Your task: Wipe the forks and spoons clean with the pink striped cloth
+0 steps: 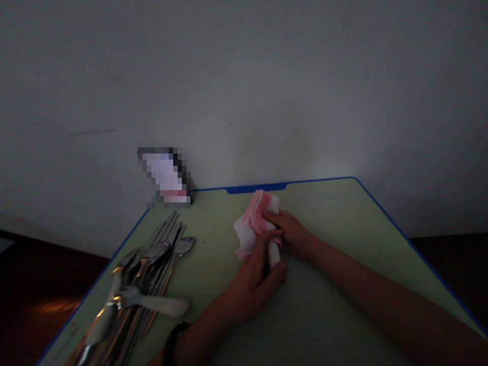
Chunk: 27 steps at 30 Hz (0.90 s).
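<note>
My left hand point(253, 284) is closed around an off-white utensil handle point(274, 254), its thumb along the lower end. A pink and white cloth point(256, 219) is wrapped over the upper part, so the head of the utensil is hidden and I cannot tell its kind. Pressing the cloth around it from the right is my right hand point(295, 234), fingers closed. To the left lies a loose pile of metal cutlery, with several knives point(164, 229) and a spoon point(184, 246) at its edge. A white-handled utensil point(163, 305) rests crosswise on the pile.
The light green table point(343, 218) has a blue rim and stands against a grey wall point(244, 91). At its far left corner a pixelated, phone-like object point(163, 175) leans on the wall. Dark floor point(41, 284) shows beyond the left edge.
</note>
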Tool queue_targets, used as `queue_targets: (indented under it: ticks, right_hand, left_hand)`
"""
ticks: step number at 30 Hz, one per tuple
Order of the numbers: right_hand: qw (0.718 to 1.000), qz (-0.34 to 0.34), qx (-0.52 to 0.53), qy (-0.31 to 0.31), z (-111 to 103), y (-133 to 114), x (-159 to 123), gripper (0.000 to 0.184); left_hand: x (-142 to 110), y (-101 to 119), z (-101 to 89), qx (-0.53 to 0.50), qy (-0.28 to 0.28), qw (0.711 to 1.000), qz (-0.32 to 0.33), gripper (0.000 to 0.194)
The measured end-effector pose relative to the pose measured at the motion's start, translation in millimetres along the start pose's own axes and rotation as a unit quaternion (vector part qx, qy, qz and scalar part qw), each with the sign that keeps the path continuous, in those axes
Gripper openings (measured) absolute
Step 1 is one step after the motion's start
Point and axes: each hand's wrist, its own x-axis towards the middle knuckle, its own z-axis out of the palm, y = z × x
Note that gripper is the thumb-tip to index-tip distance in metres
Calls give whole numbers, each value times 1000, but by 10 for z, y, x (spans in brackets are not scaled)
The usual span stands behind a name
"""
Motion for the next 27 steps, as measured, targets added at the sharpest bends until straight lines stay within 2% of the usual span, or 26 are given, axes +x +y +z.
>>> queue_targets:
  ticks: [6, 11, 19, 27]
  right_hand:
    - [1000, 11, 8, -7, 19, -20, -14, 27]
    - [1000, 8, -3, -9, 8, -19, -19, 26]
    - [1000, 4, -19, -10, 3, -9, -17, 26]
    - [999, 5, -45, 17, 0, -12, -8, 28]
  left_hand:
    - [6, 4, -7, 16, -6, 1000, 10, 41]
    - [5, -3, 13, 17, 12, 1000, 19, 39]
    - [4, 6, 5, 7, 4, 1000, 7, 38]
    - [-6, -17, -5, 33, -7, 999, 7, 26]
